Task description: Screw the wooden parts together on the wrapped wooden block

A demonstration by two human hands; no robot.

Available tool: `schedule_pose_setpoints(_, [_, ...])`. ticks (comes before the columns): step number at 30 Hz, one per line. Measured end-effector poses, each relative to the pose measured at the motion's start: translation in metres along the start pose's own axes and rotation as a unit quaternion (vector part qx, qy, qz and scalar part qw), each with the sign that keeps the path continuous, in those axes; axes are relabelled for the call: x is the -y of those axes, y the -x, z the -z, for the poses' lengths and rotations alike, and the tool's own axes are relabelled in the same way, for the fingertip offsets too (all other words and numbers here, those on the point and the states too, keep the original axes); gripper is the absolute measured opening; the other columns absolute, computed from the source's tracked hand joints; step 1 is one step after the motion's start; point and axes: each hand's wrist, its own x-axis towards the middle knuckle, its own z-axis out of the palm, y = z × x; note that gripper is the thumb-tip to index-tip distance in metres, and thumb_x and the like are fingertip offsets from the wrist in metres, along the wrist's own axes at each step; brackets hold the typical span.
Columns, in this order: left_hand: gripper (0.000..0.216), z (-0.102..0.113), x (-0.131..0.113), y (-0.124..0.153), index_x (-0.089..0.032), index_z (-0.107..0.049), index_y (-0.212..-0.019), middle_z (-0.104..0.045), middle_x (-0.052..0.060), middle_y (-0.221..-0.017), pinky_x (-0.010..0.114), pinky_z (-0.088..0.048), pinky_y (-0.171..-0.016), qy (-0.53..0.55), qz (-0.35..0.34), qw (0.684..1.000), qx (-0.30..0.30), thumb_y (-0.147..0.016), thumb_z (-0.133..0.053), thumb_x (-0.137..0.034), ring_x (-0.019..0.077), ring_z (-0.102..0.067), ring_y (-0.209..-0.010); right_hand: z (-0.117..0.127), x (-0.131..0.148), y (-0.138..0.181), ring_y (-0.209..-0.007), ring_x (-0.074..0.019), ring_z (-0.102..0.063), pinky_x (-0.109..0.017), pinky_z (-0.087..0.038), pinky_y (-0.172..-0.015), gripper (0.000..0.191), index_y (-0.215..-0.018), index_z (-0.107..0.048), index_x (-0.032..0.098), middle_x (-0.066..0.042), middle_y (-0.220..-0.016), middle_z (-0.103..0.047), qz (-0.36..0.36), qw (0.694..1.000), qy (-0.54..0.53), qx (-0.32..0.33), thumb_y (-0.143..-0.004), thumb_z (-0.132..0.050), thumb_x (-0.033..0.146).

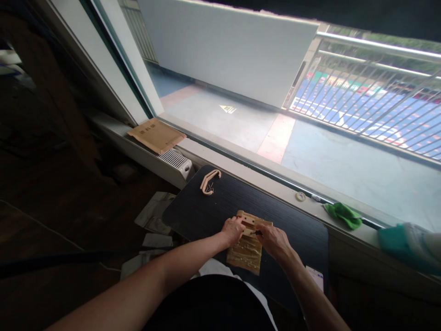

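My left hand (233,231) grips the left end of a pale wooden piece (248,219) with dark round holes, near the front of the black table (220,214). At its right end my right hand (274,240) has its fingers closed on a small dark, thin item (256,232), too small to name, pointing toward the wood. Under the wood and toward me lies a brown, shiny wrapped sheet (244,255). Farther back on the table are curved pale wooden pieces (205,180), with several small dark bits (210,186) beside them that look like screws.
A phone (315,277) lies at the table's right edge. On the windowsill are a tape roll (300,196), a green cloth (343,215) and a teal item (394,242). A flat cardboard package (156,135) rests on the radiator (174,159) at left, below the large window.
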Motion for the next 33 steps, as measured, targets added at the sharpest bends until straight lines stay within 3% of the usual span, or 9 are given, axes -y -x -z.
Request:
schedule_pose_setpoints(4, [0.017, 0.000, 0.000, 0.001, -0.022, -0.068, -0.086, -0.058, 0.006, -0.105, 0.032, -0.045, -0.077, 0.010, 0.004, 1.000, 0.007, -0.079, -0.052, -0.024, 0.0216, -0.053, -0.094, -0.001, 0.004, 0.001, -0.085, -0.0163, -0.063, -0.025, -0.039, -0.068, 0.028, -0.097, -0.064, 0.027, -0.001, -0.091, -0.069, 0.015, 1.000, 0.017, 0.012, -0.083, -0.042, 0.017])
schedule_pose_setpoints(13, [0.017, 0.000, 0.000, 0.001, -0.022, -0.068, -0.086, -0.058, 0.006, -0.104, 0.032, -0.046, -0.077, 0.008, -0.001, 1.000, -0.001, -0.078, -0.053, -0.023, 0.0217, -0.053, -0.093, -0.001, 0.005, 0.000, -0.084, -0.0174, -0.064, -0.025, -0.041, -0.067, 0.024, -0.091, -0.065, 0.023, -0.004, -0.091, -0.070, -0.017, 1.000, -0.004, 0.020, -0.085, -0.042, 0.025])
schedule_pose_setpoints(18, [0.017, 0.000, 0.001, 0.001, -0.022, -0.068, -0.086, -0.058, 0.006, -0.103, 0.032, -0.046, -0.076, 0.007, -0.002, 1.000, 0.002, -0.079, -0.052, -0.023, 0.0221, -0.054, -0.092, 0.001, 0.007, 0.000, -0.086, -0.0182, -0.064, -0.027, -0.042, -0.069, 0.029, -0.101, -0.064, 0.026, -0.003, -0.094, -0.069, 0.002, 0.999, 0.031, 0.016, -0.081, -0.045, 0.016])
schedule_pose_setpoints(23, [0.016, 0.001, 0.001, 0.001, -0.021, -0.067, -0.085, -0.057, 0.006, -0.105, 0.032, -0.046, -0.076, 0.013, -0.003, 1.000, 0.010, -0.079, -0.053, -0.024, 0.0222, -0.053, -0.093, -0.002, 0.010, -0.005, -0.088, -0.0175, -0.064, -0.027, -0.042, -0.072, 0.031, -0.093, -0.067, 0.026, -0.004, -0.091, -0.070, 0.004, 0.999, 0.030, 0.034, -0.084, -0.040, 0.013])
schedule_pose_setpoints(29, [0.016, 0.002, -0.001, 0.001, -0.021, -0.068, -0.084, -0.056, 0.007, -0.106, 0.033, -0.046, -0.076, 0.003, 0.004, 1.000, 0.001, -0.079, -0.053, -0.025, 0.0219, -0.053, -0.093, 0.001, 0.011, -0.004, -0.089, -0.0177, -0.063, -0.027, -0.042, -0.074, 0.028, -0.096, -0.067, 0.025, -0.005, -0.095, -0.069, -0.023, 0.999, 0.015, 0.027, -0.085, -0.042, 0.018])
schedule_pose_setpoints(33, [0.017, 0.002, -0.001, 0.001, -0.022, -0.067, -0.088, -0.058, 0.006, -0.104, 0.031, -0.046, -0.076, -0.003, 0.010, 1.000, 0.003, -0.079, -0.053, -0.024, 0.0205, -0.054, -0.092, 0.006, 0.012, -0.002, -0.089, -0.0185, -0.063, -0.028, -0.043, -0.074, 0.032, -0.106, -0.063, 0.029, -0.003, -0.096, -0.069, -0.002, 0.999, 0.030, 0.018, -0.081, -0.046, 0.017])
